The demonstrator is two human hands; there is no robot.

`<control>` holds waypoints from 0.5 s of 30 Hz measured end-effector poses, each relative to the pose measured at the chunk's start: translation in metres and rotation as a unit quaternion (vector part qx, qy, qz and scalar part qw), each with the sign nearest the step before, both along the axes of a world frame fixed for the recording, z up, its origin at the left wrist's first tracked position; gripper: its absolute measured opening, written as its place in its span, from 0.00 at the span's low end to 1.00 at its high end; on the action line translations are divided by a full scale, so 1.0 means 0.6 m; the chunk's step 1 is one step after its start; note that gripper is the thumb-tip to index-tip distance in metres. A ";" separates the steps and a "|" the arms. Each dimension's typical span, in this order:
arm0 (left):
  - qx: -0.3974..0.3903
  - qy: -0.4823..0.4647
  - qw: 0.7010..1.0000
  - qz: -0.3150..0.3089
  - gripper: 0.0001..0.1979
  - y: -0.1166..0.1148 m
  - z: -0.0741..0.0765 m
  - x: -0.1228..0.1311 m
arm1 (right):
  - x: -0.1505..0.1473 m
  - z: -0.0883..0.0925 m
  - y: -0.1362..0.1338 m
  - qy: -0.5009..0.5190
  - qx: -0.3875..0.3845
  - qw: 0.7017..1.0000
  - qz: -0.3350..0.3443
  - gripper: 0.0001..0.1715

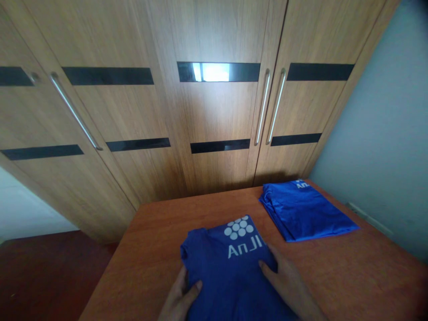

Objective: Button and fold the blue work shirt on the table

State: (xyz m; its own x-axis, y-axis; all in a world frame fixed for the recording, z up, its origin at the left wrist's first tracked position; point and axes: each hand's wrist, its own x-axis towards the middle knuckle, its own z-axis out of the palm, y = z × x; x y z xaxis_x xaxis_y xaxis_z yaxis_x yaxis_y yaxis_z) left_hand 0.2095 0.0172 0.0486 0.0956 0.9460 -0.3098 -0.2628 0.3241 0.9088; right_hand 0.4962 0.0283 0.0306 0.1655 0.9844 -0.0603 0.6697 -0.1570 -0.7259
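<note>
A folded blue shirt (pixel 227 263) with a white dot logo and lettering lies on the wooden table (pixel 150 240) right in front of me. My left hand (pixel 180 298) grips its left edge, thumb on top of the cloth and fingers along the side. My right hand (pixel 289 285) lies flat on the shirt's right side with fingers stretched out. A stack of folded blue shirts (pixel 306 211) sits at the table's far right corner, apart from both hands.
A wooden wardrobe (pixel 207 111) with black strips and metal handles stands behind the table. A pale wall (pixel 384 147) runs along the right. Dark red floor (pixel 50 272) lies to the left.
</note>
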 end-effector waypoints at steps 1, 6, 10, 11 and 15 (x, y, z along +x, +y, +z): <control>0.009 -0.023 1.000 -0.017 0.34 0.012 0.002 0.025 | 0.028 0.005 0.007 -0.007 0.010 1.000 -0.016 0.31; 0.101 -0.133 0.981 -0.101 0.30 0.104 0.009 0.191 | 0.209 0.055 0.063 -0.079 0.089 0.991 -0.057 0.36; 0.180 -0.110 0.971 -0.110 0.25 0.200 0.018 0.349 | 0.367 0.105 0.130 -0.149 0.132 0.976 -0.093 0.35; 0.178 -0.097 0.972 -0.116 0.24 0.221 0.019 0.384 | 0.402 0.113 0.149 -0.163 0.121 0.974 -0.104 0.35; 0.142 -0.046 0.977 -0.154 0.21 0.281 0.004 0.486 | 0.500 0.100 0.214 -0.225 0.059 0.964 -0.133 0.34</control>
